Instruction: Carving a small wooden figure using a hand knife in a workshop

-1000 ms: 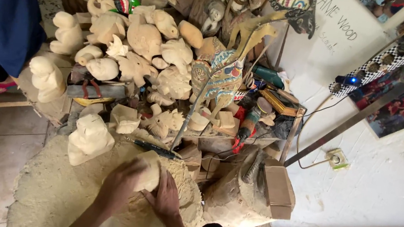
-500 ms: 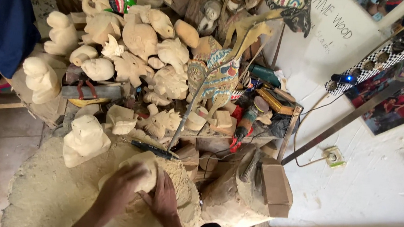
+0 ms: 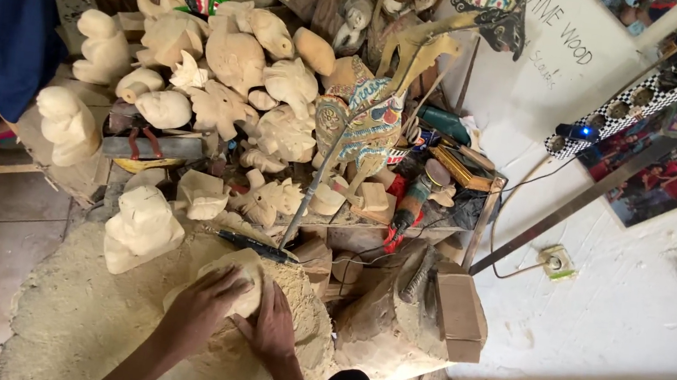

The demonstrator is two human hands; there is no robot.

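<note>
Sawdust covers the round work mound (image 3: 74, 313) under me, and behind it a cluttered bench is heaped with pale unpainted wood carvings (image 3: 234, 62), too many and too overlapped to count. One white sign (image 3: 575, 51) with dark handwriting leans on the wall at upper right, beside a black-and-white checkered strip (image 3: 633, 99); one brown cardboard box (image 3: 459, 316) sits by the stump on my right. A painted carving (image 3: 370, 126) stands among the plain ones. My left hand (image 3: 205, 306) and my right hand (image 3: 272, 325) both clasp one small pale wood piece (image 3: 241, 276) on the mound, fingers wrapped over it. A larger rough carving (image 3: 142, 228) sits just beside, to the left
</note>
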